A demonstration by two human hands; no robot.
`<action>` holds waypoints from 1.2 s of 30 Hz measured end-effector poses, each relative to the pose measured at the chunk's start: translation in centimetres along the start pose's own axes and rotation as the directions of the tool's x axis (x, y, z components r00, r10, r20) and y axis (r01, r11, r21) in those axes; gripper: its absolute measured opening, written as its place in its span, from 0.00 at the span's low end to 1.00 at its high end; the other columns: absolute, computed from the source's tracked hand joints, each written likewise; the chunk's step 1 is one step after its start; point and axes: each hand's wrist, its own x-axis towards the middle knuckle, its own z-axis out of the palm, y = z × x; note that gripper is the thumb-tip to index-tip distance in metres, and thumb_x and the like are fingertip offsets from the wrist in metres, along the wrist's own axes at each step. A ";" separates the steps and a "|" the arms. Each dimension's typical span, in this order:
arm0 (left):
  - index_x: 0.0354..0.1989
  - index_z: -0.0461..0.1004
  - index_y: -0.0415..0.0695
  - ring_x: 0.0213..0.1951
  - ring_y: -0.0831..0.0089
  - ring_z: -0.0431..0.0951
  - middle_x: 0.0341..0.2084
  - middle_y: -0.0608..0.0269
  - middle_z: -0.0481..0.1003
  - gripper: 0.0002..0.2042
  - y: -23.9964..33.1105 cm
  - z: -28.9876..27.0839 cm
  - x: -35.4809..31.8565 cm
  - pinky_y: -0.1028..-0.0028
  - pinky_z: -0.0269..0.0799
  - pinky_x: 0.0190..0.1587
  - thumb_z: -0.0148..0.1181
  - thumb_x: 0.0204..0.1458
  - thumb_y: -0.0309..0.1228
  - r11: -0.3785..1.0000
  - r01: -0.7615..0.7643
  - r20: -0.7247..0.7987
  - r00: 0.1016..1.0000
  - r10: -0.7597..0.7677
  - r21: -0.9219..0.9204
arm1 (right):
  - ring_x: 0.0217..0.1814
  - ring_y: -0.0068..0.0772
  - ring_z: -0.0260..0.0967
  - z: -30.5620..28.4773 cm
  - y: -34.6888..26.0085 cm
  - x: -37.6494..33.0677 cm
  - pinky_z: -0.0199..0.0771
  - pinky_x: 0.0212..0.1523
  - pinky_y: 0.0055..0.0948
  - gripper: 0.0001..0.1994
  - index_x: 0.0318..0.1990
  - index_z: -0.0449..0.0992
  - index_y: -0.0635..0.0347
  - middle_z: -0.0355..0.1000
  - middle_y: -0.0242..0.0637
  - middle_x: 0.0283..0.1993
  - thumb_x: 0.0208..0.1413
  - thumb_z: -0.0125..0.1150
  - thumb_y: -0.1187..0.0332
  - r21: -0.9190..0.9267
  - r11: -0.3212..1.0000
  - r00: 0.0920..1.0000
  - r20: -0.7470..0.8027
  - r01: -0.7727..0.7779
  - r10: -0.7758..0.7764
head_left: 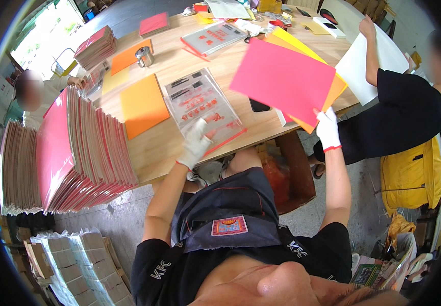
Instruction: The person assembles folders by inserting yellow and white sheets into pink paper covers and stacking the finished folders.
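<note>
My right hand (pixel 328 131), in a white glove with a red cuff, grips the near corner of a fanned set of paper sheets. A pink sheet (pixel 284 79) lies on top; orange and yellow sheets (pixel 302 47) peek out behind it. They are raised over the table's right part. My left hand (pixel 197 142), also gloved, has its fingers apart on a pile of clear plastic bags (pixel 192 98) with red printing and a red edge. Left of these bags lies an orange stack of paper (pixel 144 104).
Tall stacks of pink-topped packs (pixel 95 148) line the table's left end. A metal mug (pixel 144 56) and more plastic bags (pixel 215 36) stand farther back. At right, a co-worker holds a white sheet (pixel 371 64); another person (pixel 31 94) works at far left. A dark phone (pixel 259 105) lies near the edge.
</note>
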 end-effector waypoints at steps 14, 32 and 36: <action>0.43 0.76 0.39 0.39 0.77 0.76 0.37 0.66 0.79 0.13 -3.8 -9.1 0.1 0.74 0.72 0.44 0.67 0.48 0.26 0.984 0.053 -0.155 0.985 -0.080 -0.172 | 0.29 0.17 0.65 11.1 8.4 -5.9 0.66 0.30 0.21 0.13 0.43 0.72 0.64 0.71 0.29 0.29 0.52 0.65 0.70 -0.377 0.926 0.931 0.342 0.013 0.126; 0.38 0.72 0.39 0.35 0.68 0.75 0.32 0.58 0.76 0.11 -2.9 -1.1 1.4 0.70 0.71 0.40 0.62 0.53 0.33 0.988 -0.035 -0.286 0.955 0.077 0.151 | 0.48 0.34 0.72 1.5 6.7 -9.7 0.72 0.44 0.32 0.19 0.51 0.72 0.67 0.74 0.45 0.45 0.59 0.54 0.62 -0.418 0.903 0.903 0.342 -0.101 0.259; 0.40 0.69 0.43 0.41 0.55 0.73 0.36 0.54 0.73 0.13 -3.0 -0.1 -0.1 0.58 0.70 0.47 0.61 0.48 0.33 0.600 -0.069 -0.001 0.993 0.116 0.797 | 0.57 0.30 0.67 -1.3 2.6 -13.1 0.68 0.55 0.28 0.29 0.63 0.59 0.68 0.67 0.39 0.58 0.57 0.57 0.64 0.104 0.844 0.806 0.376 -0.526 0.456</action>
